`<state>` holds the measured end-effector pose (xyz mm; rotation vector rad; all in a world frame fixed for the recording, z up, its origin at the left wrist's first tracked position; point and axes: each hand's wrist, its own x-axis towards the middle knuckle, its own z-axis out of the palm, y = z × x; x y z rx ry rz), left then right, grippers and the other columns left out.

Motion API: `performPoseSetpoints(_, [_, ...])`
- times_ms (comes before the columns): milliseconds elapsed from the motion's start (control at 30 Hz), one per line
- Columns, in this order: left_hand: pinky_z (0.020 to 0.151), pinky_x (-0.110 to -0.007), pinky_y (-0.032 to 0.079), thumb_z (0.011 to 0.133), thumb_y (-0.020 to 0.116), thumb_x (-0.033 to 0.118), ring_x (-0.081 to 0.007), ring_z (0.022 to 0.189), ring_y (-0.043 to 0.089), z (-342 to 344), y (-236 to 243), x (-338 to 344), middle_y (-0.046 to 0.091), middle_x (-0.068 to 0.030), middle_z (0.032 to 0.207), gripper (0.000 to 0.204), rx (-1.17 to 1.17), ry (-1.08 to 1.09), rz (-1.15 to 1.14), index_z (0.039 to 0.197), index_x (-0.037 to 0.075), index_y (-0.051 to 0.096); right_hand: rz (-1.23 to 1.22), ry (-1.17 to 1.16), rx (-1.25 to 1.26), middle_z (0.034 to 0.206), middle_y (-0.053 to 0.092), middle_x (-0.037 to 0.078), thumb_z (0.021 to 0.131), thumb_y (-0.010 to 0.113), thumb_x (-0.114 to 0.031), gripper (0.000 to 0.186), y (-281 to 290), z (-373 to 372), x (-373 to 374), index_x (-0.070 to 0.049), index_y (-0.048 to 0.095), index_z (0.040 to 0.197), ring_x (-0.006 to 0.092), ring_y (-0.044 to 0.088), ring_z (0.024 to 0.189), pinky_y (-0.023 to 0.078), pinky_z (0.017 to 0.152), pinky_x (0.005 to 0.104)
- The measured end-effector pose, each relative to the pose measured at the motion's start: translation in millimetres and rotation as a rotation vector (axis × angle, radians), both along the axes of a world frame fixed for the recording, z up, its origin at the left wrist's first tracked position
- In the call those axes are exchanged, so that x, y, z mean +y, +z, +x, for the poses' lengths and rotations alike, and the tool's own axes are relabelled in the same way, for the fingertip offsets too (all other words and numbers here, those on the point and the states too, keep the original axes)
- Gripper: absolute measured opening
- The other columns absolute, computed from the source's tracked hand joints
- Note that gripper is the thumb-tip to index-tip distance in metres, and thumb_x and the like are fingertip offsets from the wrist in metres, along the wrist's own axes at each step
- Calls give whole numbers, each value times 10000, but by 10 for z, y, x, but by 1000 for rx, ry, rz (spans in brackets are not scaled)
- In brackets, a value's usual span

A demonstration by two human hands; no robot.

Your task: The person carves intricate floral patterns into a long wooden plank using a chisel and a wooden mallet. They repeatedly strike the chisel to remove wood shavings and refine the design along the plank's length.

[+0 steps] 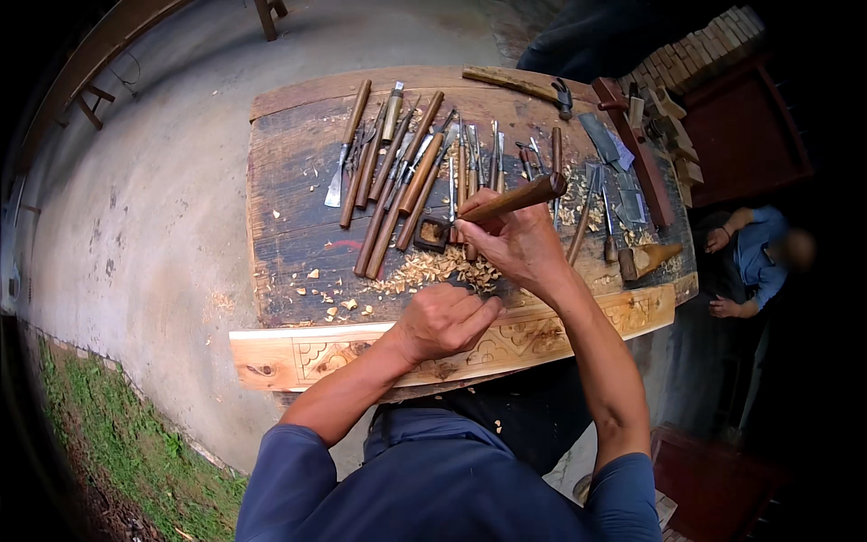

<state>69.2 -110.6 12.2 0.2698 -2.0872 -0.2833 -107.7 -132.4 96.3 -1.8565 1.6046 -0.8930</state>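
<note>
A long pale wooden board (262, 359) with carved and pencilled patterns lies along the table's near edge. My left hand (444, 321) rests over its middle with fingers curled closed; whatever they may hold is hidden. Further up and to the right, my right hand (519, 239) pinches a wooden-handled tool (513, 199) whose thick brown end points right. The tool's working end cannot be made out. Just left of those fingers sits a small dark square block (432, 235) with a light hollow centre. Wood shavings (433, 271) are heaped between both hands.
Several wooden-handled chisels (420, 181) lie across the dark worktable (280, 208). A hammer (515, 83) lies at the far edge, a reddish wooden bar (641, 172) at the right. Another person (759, 253) sits beyond the right side. Grass (135, 434) borders the concrete floor.
</note>
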Motion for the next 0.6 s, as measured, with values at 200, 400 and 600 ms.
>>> performPoseSetpoints(200, [469, -334, 376, 848, 864, 111, -148, 542, 508, 26, 80, 21, 506, 23, 653, 177, -72, 62, 19, 995, 80, 771, -209, -342, -83, 987, 802, 113, 931, 742, 56, 221, 462, -483, 1042, 13, 775, 1145, 146, 768, 816, 596, 728, 278])
performPoseSetpoints(400, [575, -316, 501, 838, 908, 136, -195, 711, 673, -153, 325, 342, 714, -72, 908, 415, -67, -115, 15, 1201, 22, 741, -62, -472, -212, 915, 789, 181, 878, 711, 136, 271, 261, -555, 2629, 49, 756, 1131, 252, 803, 826, 641, 758, 331])
performPoseSetpoints(600, [943, -417, 587, 1032, 605, 201, -328, 1075, 703, -913, 399, 1179, 688, -201, 1293, 407, -59, -648, 43, 1355, -43, 637, -83, -416, -123, 787, 725, 165, 810, 762, 27, 132, 100, -285, 3274, 24, 755, 942, 285, 723, 651, 557, 613, 358])
